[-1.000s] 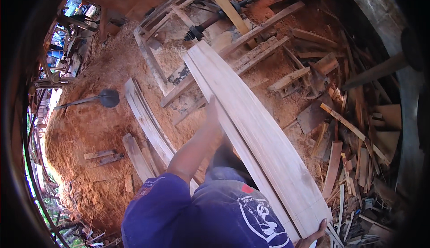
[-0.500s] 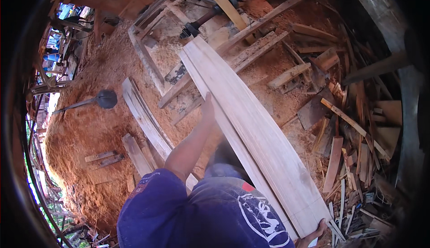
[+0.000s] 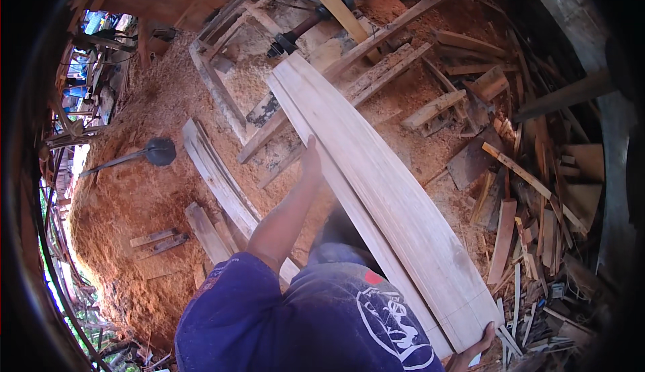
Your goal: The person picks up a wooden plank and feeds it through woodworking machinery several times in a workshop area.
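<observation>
A long pale wooden plank (image 3: pixel 383 191) slants across the middle, from the frame of beams at the top down to the lower right. Along its left side shows the edge of a second plank (image 3: pixel 376 254), with a dark gap between the two. My left hand (image 3: pixel 312 160) grips this left edge about a third of the way down from the far end. At the near end, my right hand (image 3: pixel 476 350) is wrapped round the corner of the planks, its fingers partly hidden beneath. The planks' undersides are out of sight.
Wooden beams (image 3: pixel 403 33) and a dark metal shaft (image 3: pixel 302 29) lie at the far end. A curved board (image 3: pixel 218 167) and a round dark long-handled tool (image 3: pixel 160 151) rest on sawdust (image 3: pixel 114 204) to the left. Scrap wood (image 3: pixel 531 238) piles up on the right.
The planks have shifted very slightly, the near end a little to the right and up, with both hands still on them. The view has moved a little.
</observation>
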A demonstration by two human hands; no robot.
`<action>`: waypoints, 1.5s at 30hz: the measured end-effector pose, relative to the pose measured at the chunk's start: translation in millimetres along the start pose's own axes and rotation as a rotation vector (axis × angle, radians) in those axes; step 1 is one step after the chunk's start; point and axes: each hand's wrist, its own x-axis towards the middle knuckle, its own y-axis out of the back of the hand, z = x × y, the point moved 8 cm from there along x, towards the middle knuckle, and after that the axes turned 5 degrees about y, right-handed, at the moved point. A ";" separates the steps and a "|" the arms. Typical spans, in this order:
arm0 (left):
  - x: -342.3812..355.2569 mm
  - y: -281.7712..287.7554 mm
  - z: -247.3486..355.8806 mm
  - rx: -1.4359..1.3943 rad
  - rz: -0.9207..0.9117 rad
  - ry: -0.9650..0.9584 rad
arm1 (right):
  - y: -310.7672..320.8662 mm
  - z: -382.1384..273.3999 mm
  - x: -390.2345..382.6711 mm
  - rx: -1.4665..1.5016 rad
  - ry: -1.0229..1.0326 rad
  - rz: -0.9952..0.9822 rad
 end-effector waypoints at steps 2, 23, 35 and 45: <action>-0.7 -1.5 0.1 0.003 -0.005 0.036 | 3.2 6.0 2.8 -0.004 -0.026 -0.044; -7.6 -9.6 17.0 -0.010 -0.044 0.062 | -27.5 -20.7 -23.3 -0.111 0.014 0.090; 7.2 -3.5 17.9 -0.002 -0.054 0.079 | -22.8 -21.6 -15.8 -0.123 0.094 0.049; 13.3 -4.9 27.0 0.011 -0.068 0.043 | -41.1 -25.7 -22.9 -0.110 0.078 0.055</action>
